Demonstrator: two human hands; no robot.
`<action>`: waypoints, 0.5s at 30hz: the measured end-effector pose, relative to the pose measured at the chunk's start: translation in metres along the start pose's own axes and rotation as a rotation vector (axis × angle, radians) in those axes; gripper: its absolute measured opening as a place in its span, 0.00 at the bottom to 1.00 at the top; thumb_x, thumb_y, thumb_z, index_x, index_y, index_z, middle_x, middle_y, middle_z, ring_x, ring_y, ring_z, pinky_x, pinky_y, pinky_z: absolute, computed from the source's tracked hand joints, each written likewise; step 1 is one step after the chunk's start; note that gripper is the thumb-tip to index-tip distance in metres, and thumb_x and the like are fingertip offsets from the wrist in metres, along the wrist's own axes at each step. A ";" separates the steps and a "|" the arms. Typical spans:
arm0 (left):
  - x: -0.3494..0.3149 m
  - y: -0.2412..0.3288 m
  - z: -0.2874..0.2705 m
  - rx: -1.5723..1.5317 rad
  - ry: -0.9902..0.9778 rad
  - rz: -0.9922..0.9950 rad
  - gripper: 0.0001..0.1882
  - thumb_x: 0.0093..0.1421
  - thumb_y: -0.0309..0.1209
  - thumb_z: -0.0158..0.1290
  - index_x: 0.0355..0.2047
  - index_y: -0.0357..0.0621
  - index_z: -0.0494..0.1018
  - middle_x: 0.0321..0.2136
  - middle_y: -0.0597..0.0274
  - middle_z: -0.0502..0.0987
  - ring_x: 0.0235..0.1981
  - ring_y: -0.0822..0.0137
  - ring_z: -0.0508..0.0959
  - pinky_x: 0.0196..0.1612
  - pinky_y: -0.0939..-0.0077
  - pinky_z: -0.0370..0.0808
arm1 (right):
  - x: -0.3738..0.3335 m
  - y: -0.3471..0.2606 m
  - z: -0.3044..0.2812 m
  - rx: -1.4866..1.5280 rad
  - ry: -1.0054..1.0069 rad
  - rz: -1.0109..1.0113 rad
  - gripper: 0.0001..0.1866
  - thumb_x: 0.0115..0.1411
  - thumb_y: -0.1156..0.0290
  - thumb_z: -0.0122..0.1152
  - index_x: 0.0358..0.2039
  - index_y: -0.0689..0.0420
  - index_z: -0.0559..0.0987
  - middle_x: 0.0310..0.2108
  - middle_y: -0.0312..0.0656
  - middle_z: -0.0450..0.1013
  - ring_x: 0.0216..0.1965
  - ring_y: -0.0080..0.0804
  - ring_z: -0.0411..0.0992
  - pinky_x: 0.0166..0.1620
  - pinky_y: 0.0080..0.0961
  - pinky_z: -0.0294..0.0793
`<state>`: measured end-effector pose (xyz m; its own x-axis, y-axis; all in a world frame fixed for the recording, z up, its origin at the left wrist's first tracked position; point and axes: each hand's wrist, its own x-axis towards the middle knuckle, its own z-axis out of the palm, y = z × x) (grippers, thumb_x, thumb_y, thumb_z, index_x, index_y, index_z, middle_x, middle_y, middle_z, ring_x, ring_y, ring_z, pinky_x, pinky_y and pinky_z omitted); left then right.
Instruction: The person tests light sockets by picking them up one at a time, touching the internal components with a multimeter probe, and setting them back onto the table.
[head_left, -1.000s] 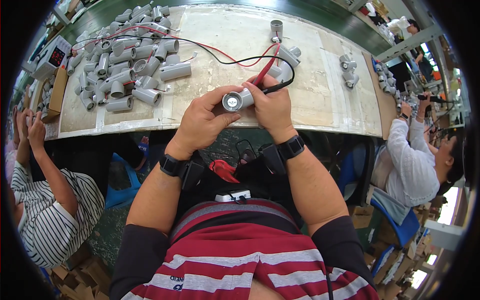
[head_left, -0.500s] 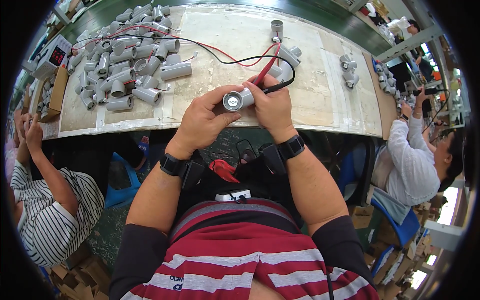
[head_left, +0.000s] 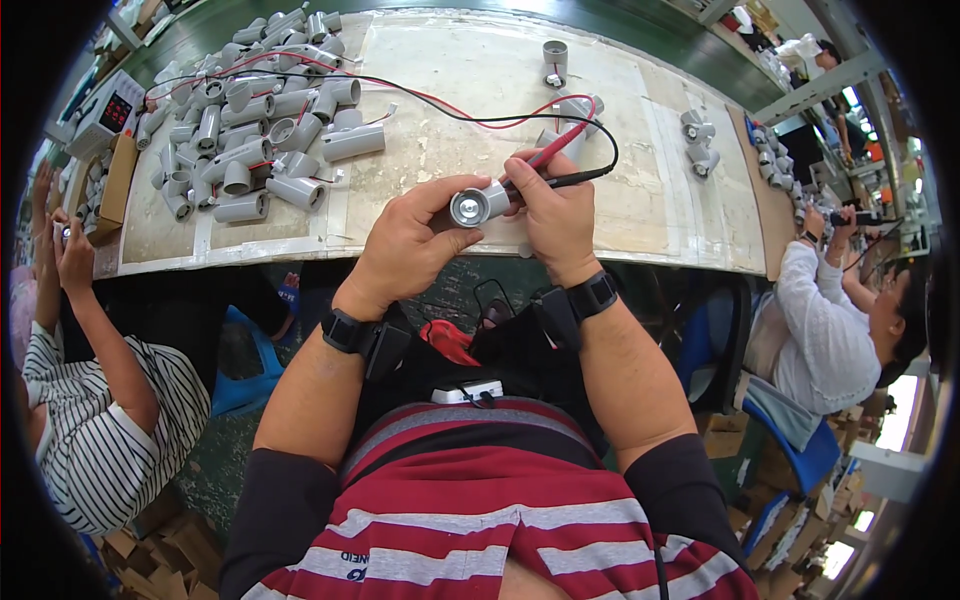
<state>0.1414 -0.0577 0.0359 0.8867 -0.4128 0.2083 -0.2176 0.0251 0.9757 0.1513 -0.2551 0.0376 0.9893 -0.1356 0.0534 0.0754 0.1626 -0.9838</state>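
Observation:
My left hand (head_left: pixel 400 245) is closed round a grey plastic tube fitting (head_left: pixel 497 198) just over the table's near edge. The fitting's round open end faces up and shows a silvery disc inside. In my right hand (head_left: pixel 560 225) are a red test probe (head_left: pixel 556 147) and a black test probe (head_left: pixel 582 177), pinched together and slanting up to the right. Fingers hide the probe tips, so I cannot tell whether they touch the fitting. Red and black leads run left from the probes across the table.
Many grey fittings (head_left: pixel 240 150) lie heaped on the left of the worn table (head_left: pixel 430 60). A meter box (head_left: pixel 105 115) with a red display and a carton (head_left: pixel 118 190) stand at far left. More fittings (head_left: pixel 700 140) lie right. Co-workers sit on both sides.
My right hand has shifted slightly right, and the probes have swung outward, with their rear ends farther right. My left hand and the fitting have barely moved. The left co-worker's hands have moved apart.

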 end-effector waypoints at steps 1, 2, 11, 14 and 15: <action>0.000 -0.001 0.001 -0.004 0.001 0.006 0.27 0.57 0.19 0.64 0.58 0.42 0.76 0.45 0.56 0.81 0.46 0.68 0.81 0.50 0.73 0.78 | 0.000 0.000 0.000 -0.006 -0.001 0.003 0.08 0.68 0.70 0.65 0.42 0.61 0.80 0.29 0.38 0.79 0.25 0.21 0.75 0.28 0.18 0.74; 0.001 -0.001 0.001 -0.008 0.002 0.013 0.27 0.57 0.19 0.64 0.58 0.42 0.76 0.45 0.55 0.81 0.45 0.68 0.81 0.50 0.73 0.78 | 0.000 0.000 0.000 -0.013 -0.001 0.006 0.08 0.68 0.69 0.65 0.42 0.61 0.80 0.29 0.38 0.79 0.25 0.21 0.75 0.28 0.18 0.75; 0.000 -0.003 0.000 0.011 0.005 -0.005 0.27 0.57 0.19 0.63 0.58 0.42 0.76 0.45 0.55 0.80 0.45 0.68 0.81 0.49 0.74 0.79 | -0.001 -0.003 0.001 -0.058 -0.012 0.009 0.08 0.67 0.69 0.65 0.41 0.61 0.81 0.28 0.37 0.79 0.25 0.20 0.75 0.27 0.18 0.74; 0.000 -0.004 0.002 -0.031 0.004 0.002 0.27 0.57 0.18 0.63 0.58 0.42 0.76 0.45 0.56 0.80 0.44 0.69 0.81 0.48 0.74 0.79 | -0.002 -0.004 0.002 -0.088 -0.012 0.002 0.08 0.67 0.69 0.65 0.41 0.61 0.81 0.28 0.37 0.79 0.25 0.20 0.75 0.27 0.18 0.74; 0.000 -0.004 0.002 -0.051 0.004 0.005 0.27 0.57 0.18 0.63 0.58 0.41 0.76 0.45 0.56 0.80 0.44 0.70 0.81 0.47 0.75 0.79 | -0.002 -0.004 0.002 -0.087 -0.013 0.002 0.08 0.67 0.69 0.65 0.41 0.61 0.81 0.28 0.37 0.79 0.25 0.20 0.75 0.27 0.18 0.74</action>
<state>0.1418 -0.0593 0.0317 0.8874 -0.4087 0.2130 -0.2006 0.0736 0.9769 0.1496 -0.2535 0.0416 0.9910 -0.1228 0.0534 0.0631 0.0771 -0.9950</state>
